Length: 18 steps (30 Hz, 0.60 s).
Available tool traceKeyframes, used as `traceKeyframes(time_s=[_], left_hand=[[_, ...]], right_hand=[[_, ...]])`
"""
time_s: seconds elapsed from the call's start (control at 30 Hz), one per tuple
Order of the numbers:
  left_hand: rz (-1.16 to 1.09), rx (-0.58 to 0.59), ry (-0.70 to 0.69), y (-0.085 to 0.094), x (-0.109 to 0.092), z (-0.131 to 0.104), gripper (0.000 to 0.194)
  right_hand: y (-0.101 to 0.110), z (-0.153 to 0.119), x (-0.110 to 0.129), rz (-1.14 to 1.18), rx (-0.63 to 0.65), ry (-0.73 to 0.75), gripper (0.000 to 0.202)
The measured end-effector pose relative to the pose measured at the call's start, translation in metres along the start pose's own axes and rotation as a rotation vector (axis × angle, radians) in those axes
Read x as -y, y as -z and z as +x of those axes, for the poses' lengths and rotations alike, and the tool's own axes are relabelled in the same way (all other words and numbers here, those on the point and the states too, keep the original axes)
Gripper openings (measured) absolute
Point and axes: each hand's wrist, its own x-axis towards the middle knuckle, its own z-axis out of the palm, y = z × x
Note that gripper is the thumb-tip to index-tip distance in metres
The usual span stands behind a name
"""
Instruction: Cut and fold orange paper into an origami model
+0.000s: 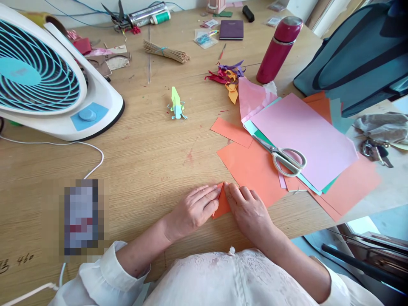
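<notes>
A small piece of folded orange paper lies at the table's near side, between my two hands. My left hand has its fingers together on the paper's left edge, thumb near its lower part. From the other side my right hand presses its fingertips on the paper's top and right edge. Both hands partly cover the folds. Just beyond my right hand is a flat orange sheet. A narrow orange strip sits above it. Scissors with pale handles rest on a pink sheet to the right.
A white fan stands at the left, with a blurred rectangular object and a cable below it. A yellow-and-blue paper figure is mid-table. Behind are paper scraps, bundled sticks, a red flask and a teal bag.
</notes>
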Motion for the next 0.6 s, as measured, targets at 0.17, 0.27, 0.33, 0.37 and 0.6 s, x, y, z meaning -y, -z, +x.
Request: traceKeyframes(time_s=[0.17, 0.27, 0.33, 0.37, 0.6], left_hand=[[0.002, -0.038, -0.035, -0.010, 0.005, -0.012, 0.023], [0.001, -0.056, -0.027, -0.012, 0.004, -0.016, 0.023], [0.010, -0.067, -0.019, -0.010, 0.002, -0.016, 0.024], [0.018, -0.071, -0.021, -0.009, 0.001, -0.015, 0.024], [0.032, -0.074, -0.048, -0.001, -0.003, -0.010, 0.023]], right_hand=[[0.000, 0.004, -0.005, 0.052, 0.012, -0.015, 0.051], [-0.003, 0.010, -0.010, 0.098, -0.002, -0.020, 0.047], [-0.004, 0.012, -0.012, 0.141, -0.043, -0.021, 0.041], [-0.005, 0.012, -0.013, 0.167, -0.075, -0.015, 0.037], [-0.001, -0.009, -0.004, 0.247, -0.159, 0.053, 0.030]])
